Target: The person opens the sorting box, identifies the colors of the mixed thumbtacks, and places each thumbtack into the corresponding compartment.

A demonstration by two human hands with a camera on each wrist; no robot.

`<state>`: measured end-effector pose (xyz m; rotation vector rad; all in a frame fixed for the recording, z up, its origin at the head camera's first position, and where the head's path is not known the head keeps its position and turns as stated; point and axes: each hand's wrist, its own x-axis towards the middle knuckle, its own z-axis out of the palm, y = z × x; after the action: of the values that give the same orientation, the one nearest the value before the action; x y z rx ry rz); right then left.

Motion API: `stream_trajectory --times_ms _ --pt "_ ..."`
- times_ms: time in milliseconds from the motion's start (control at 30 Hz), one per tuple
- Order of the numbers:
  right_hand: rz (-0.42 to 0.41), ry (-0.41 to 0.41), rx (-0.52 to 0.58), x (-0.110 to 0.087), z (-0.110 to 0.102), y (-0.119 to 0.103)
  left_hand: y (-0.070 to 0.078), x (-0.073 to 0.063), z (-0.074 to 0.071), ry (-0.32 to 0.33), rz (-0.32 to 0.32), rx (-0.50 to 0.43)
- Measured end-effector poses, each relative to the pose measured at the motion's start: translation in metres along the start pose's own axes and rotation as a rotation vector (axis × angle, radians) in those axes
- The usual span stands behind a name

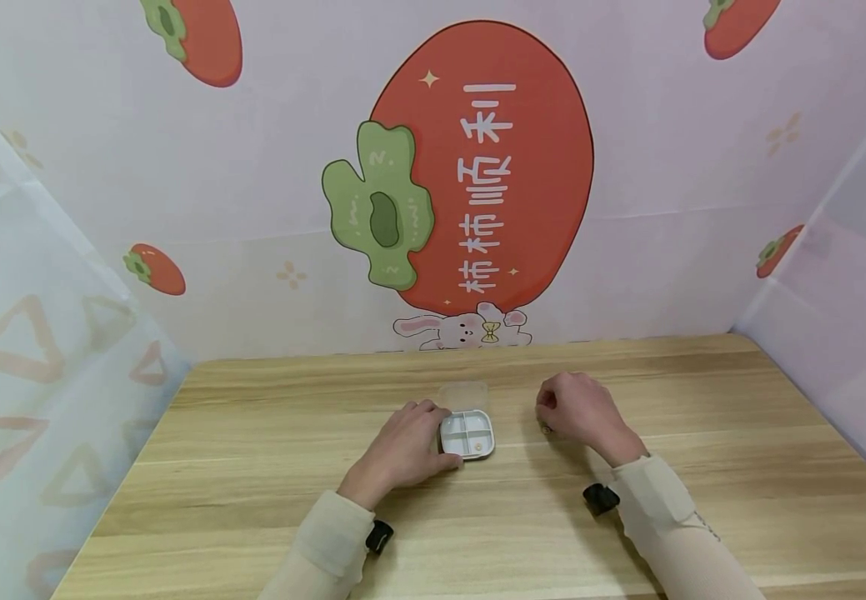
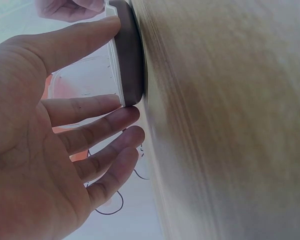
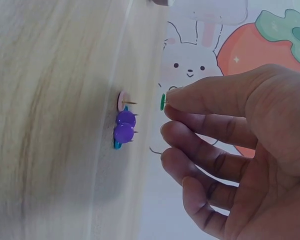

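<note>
Mid-frame in the right-wrist view, the right grip (image 1: 578, 408) pinched a green thumbtack (image 3: 163, 102), judged light, rigid and slippery, best taken by its rim, while the left grip (image 1: 408, 447) pinched the white box (image 1: 457, 447), lower centre of the head frame.

Bright, with hazy wrist views
</note>
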<state>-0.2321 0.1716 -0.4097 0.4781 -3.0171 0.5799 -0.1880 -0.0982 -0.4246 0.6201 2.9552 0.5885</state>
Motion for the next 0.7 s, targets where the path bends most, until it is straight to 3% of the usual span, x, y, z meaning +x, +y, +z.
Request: stream_trajectory --times_ms 700 --pt "-0.053 0.003 0.046 -0.002 -0.003 -0.019 0.0 0.0 0.0 -0.002 0.001 -0.002"
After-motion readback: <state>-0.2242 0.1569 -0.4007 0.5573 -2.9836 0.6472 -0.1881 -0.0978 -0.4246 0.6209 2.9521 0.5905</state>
